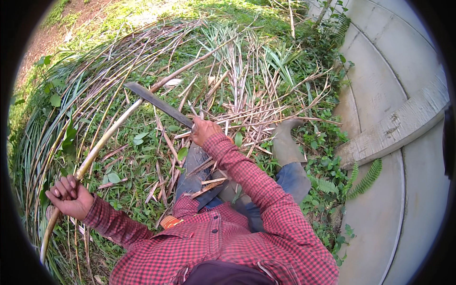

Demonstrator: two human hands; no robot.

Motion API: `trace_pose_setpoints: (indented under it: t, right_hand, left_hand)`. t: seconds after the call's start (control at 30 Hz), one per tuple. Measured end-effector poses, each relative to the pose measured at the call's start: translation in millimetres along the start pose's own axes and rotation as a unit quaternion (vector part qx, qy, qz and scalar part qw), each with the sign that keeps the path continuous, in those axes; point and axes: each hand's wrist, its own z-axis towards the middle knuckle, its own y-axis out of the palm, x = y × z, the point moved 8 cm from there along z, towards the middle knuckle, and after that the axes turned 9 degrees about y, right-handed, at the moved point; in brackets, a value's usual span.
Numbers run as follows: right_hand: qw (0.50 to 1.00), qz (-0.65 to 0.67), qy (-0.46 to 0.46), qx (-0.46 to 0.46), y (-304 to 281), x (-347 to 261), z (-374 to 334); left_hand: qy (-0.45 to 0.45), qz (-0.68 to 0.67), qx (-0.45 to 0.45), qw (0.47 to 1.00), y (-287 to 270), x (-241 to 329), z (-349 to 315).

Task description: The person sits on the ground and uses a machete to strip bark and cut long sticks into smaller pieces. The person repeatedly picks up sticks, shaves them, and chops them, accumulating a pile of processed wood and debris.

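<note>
My left hand (69, 194) grips a long pale cane stalk (107, 137) that runs from the lower left up toward the middle of the grass. My right hand (203, 130) is closed on the handle of a long dark machete (159, 103). Its blade points up and to the left, and its tip lies right beside the stalk. Both forearms wear red checked sleeves. Cut stalks and dry leaves lie scattered all around on the grass.
A grey rubber boot (287, 142) and a dark boot (194, 171) stand among the cut stalks. A curved concrete wall (403, 85) with a weathered wooden plank (399, 128) fills the right side. Ferns grow along its base. Bare red soil (52, 33) shows at the upper left.
</note>
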Motion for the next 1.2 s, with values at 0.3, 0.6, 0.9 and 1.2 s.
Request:
trace_pose_setpoints:
  t: [0.3,0.6,0.9,1.2]
  right_hand:
    - [0.997,-0.026,-0.069,-0.010,-14.4,-19.4,-1.9]
    - [0.998,-0.032,0.056,0.017,-26.7,35.1,47.1]
    - [0.996,-0.056,-0.064,-0.007,-15.4,-27.5,37.9]
    - [0.990,-0.070,0.120,0.014,-27.5,79.3,78.0]
  left_hand:
    - [-0.001,0.000,-0.003,1.000,-27.5,20.9,16.0]
    - [0.272,0.022,-0.041,0.961,-31.2,58.0,46.3]
    - [0.095,0.010,0.052,0.994,-33.7,-46.9,-1.8]
    - [0.272,0.020,-0.062,0.960,-117.7,202.3,115.5]
